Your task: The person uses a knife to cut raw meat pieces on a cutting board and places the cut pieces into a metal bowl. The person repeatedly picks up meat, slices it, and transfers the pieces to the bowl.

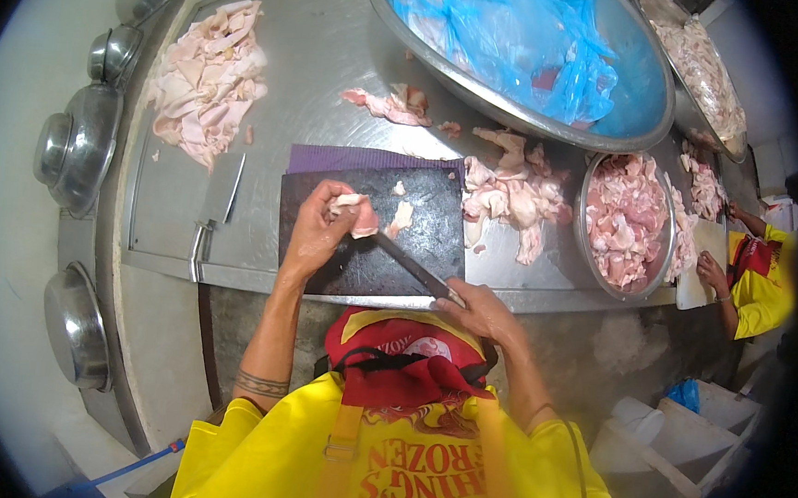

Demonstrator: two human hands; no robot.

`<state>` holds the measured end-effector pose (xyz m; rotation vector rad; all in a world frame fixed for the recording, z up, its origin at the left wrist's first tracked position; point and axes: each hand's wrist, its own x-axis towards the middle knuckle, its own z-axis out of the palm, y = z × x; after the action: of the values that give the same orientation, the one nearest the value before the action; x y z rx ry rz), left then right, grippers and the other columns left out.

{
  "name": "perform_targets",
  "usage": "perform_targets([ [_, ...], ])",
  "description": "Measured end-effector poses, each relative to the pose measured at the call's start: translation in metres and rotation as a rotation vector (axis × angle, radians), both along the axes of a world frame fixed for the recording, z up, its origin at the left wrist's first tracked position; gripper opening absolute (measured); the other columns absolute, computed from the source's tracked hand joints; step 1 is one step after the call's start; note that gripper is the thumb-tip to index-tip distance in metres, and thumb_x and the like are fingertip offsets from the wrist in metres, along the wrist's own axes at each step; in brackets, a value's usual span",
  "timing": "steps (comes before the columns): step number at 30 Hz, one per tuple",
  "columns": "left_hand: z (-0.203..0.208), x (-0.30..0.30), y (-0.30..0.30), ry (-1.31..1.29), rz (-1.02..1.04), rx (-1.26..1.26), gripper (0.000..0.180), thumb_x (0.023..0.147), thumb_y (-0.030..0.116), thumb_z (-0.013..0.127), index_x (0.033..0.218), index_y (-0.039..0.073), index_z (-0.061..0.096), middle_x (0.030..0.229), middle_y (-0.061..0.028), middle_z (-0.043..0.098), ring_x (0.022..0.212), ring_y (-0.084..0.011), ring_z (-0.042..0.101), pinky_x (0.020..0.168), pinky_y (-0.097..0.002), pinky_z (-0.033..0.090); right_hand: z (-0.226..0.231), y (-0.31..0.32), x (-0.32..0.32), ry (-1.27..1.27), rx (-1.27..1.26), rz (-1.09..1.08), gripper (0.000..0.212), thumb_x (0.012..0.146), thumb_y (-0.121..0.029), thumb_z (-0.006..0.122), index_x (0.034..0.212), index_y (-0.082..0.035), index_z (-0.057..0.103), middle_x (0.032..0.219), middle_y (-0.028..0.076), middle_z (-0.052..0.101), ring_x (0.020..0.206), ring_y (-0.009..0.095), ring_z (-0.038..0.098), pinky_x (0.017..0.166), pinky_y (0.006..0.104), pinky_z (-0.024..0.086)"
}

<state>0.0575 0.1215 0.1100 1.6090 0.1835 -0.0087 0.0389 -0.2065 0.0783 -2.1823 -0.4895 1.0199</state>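
Over the dark cutting board [319,271], my left hand [312,229] is closed round a small piece of raw meat [365,221] with pale skin or fat. My right hand [483,310] grips the handle of a knife [413,267]. Its blade slants up and left, with the far end at or close to the meat; whether it cuts in is hard to see. Two small pale scraps [402,216] lie on the board. Just right of it is a heap of raw meat [514,197] with skin on, and a purple mat [350,160] shows behind the board.
On the steel table [311,58], a pile of pale skin pieces [212,79] and a cleaver [225,189] lie left. A large basin [519,123] holds a blue plastic bag [515,44]. A steel bowl of meat [627,228] stands right, near a co-worker [757,283].
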Motion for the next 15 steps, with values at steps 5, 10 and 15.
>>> perform_targets([
  [5,-0.004,-0.004,0.0,0.035,0.078,-0.237,0.02,0.099,0.006,0.067,0.117,0.005,0.057,0.105,-0.002,0.065,0.091,-0.0088,0.062,0.076,-0.0247,0.052,-0.011,0.001,0.02,-0.112,-0.058,0.002,0.037,0.099,-0.038,0.063,0.124,-0.011,0.061,0.099,0.025,0.071,0.095,0.05,0.066,0.082,0.0551,0.052],
  [10,-0.053,-0.026,-0.006,0.13,0.067,-0.075,0.023,0.097,0.009,0.07,0.116,0.003,0.059,0.103,-0.0071,0.069,0.089,-0.0136,0.065,0.074,-0.0284,0.054,-0.008,0.013,0.043,-0.149,-0.128,-0.202,0.038,0.1,-0.035,0.061,0.125,-0.006,0.056,0.098,0.03,0.069,0.098,0.052,0.065,0.082,0.0559,0.05],
  [15,-0.088,-0.053,-0.003,0.068,0.127,0.811,0.04,0.084,0.023,0.081,0.112,-0.001,0.067,0.097,-0.0171,0.065,0.09,-0.0323,0.064,0.082,-0.0421,0.053,0.008,0.027,0.026,0.069,-0.007,-0.304,0.038,0.102,-0.035,0.06,0.125,-0.006,0.053,0.097,0.034,0.067,0.096,0.054,0.064,0.08,0.0567,0.049],
])
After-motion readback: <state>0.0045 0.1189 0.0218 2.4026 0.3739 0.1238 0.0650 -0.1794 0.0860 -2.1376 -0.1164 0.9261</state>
